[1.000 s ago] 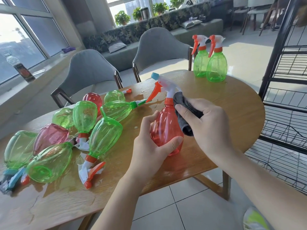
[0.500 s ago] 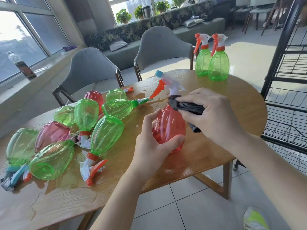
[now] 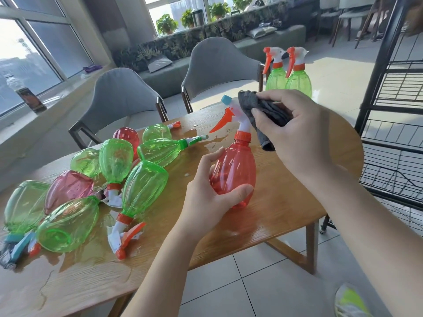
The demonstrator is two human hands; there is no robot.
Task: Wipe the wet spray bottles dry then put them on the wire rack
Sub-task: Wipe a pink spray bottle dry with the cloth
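A red spray bottle [image 3: 235,165] with a white head and orange trigger stands upright on the wooden table [image 3: 286,202]. My left hand [image 3: 206,197] grips its lower body. My right hand [image 3: 297,131] holds a dark grey cloth [image 3: 263,113] against the back of the sprayer head. Several wet green and red bottles [image 3: 142,186] lie in a heap on the table's left part. Two green bottles [image 3: 290,81] stand upright at the far edge. The black wire rack [image 3: 389,133] rises on the right.
Puddles of water [image 3: 91,257] spread under the heap and near the table's middle. Two grey chairs [image 3: 219,69] stand behind the table. A dark bottle [image 3: 27,94] sits on the window sill at left. Tiled floor lies below the table's near edge.
My right hand has moved the cloth up from the red bottle's shoulder to its sprayer head. My left hand keeps its grip on the bottle's body.
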